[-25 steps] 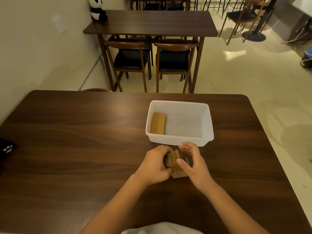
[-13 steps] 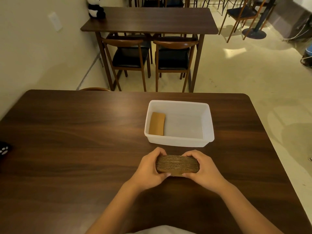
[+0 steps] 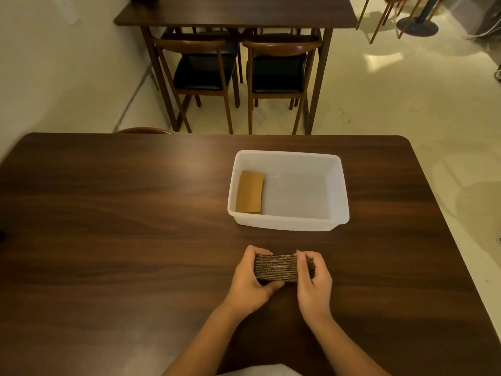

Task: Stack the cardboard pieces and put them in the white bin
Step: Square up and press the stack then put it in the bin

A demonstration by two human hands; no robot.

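A stack of several brown corrugated cardboard pieces [image 3: 276, 268] rests on the dark wooden table [image 3: 122, 226], its layered edges facing me. My left hand [image 3: 248, 280] grips the stack's left end and my right hand [image 3: 314, 280] grips its right end. Beyond the stack stands the white bin [image 3: 340, 191]. A flat brown cardboard piece [image 3: 250, 191] lies inside the bin against its left wall. The stack and the bin are apart, with bare table between them.
Beyond my table stand another dark table [image 3: 235, 10] and two wooden chairs [image 3: 200, 66] with black seats. A chair back [image 3: 145, 130] shows at my table's far edge. Pale floor lies to the right of the table's right edge.
One second ago the pieces were bunched upright between my hands close to the bin. Now they form a squared stack on the table, held at both ends, a little nearer to me.
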